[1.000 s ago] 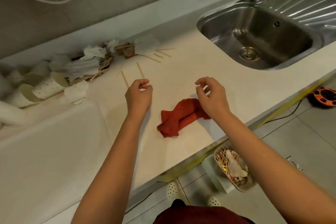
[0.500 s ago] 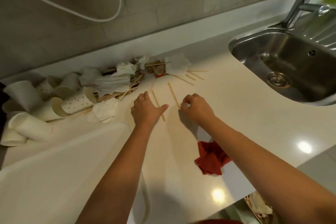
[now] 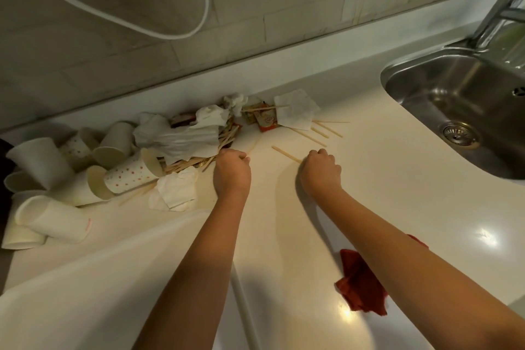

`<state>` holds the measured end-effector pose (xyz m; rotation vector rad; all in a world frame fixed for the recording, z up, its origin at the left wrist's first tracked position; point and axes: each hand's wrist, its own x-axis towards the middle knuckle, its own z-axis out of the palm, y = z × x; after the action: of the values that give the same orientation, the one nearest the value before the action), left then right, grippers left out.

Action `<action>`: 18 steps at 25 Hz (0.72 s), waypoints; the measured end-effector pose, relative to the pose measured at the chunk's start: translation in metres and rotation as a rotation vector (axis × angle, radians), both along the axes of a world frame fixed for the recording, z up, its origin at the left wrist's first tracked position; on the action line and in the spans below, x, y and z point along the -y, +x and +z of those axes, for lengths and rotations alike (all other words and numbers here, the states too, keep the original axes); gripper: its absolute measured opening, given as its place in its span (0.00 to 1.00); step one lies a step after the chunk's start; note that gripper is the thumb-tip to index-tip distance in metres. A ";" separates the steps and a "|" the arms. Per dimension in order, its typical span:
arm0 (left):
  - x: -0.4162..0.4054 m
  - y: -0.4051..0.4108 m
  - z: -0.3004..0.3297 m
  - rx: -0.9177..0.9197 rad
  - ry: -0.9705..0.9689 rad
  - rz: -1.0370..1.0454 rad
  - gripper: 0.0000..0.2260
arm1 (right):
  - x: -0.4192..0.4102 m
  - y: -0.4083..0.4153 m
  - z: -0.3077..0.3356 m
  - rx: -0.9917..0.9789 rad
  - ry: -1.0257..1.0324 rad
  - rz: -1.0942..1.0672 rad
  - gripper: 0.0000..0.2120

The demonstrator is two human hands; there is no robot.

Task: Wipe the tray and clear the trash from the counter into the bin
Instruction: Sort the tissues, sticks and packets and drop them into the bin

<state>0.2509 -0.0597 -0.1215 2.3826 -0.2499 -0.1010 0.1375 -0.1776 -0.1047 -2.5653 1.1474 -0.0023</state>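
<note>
My left hand is curled on the counter beside the trash pile, and a blurred wooden stick pokes out from its fingers. My right hand pinches the near end of another wooden stick that lies flat on the counter. Crumpled napkins, paper cups, more sticks and a red sauce packet are heaped against the back wall. The white tray fills the lower left. A red cloth lies under my right forearm. No bin shows.
A steel sink with a tap is set into the counter at the right. A white cable loops down the tiled wall. Several tipped cups lie at the far left edge.
The view has swung left and closer to the pile. Both hands reached forward to the two loose sticks; the left hand, flat before, has curled round one, the right pinches the other.
</note>
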 end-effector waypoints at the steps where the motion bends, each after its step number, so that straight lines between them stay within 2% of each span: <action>1: 0.002 0.004 0.001 -0.025 0.023 0.018 0.07 | -0.001 0.004 0.000 -0.031 0.009 -0.007 0.13; 3: 0.006 0.004 0.005 -0.013 0.160 0.018 0.08 | -0.001 0.006 0.000 -0.064 0.027 -0.033 0.14; 6: 0.014 -0.001 0.006 0.139 0.470 -0.073 0.11 | -0.001 0.008 0.000 -0.102 0.015 -0.041 0.14; 10: 0.018 -0.008 0.004 0.193 0.584 -0.155 0.14 | -0.006 0.007 -0.003 -0.140 -0.033 -0.001 0.13; 15: 0.010 -0.011 0.013 0.180 0.514 -0.134 0.14 | 0.017 -0.001 0.020 -0.050 0.341 -0.034 0.11; 16: 0.010 -0.013 0.018 0.150 0.451 -0.130 0.12 | 0.023 -0.007 0.026 0.023 0.414 -0.044 0.09; 18: 0.010 -0.023 0.035 -0.008 0.184 -0.105 0.10 | 0.031 -0.024 0.035 0.217 0.534 -0.104 0.10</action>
<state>0.2283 -0.0700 -0.0861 2.5502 -0.3764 -0.1895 0.1133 -0.2085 -0.0700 -1.9832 1.0300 0.0009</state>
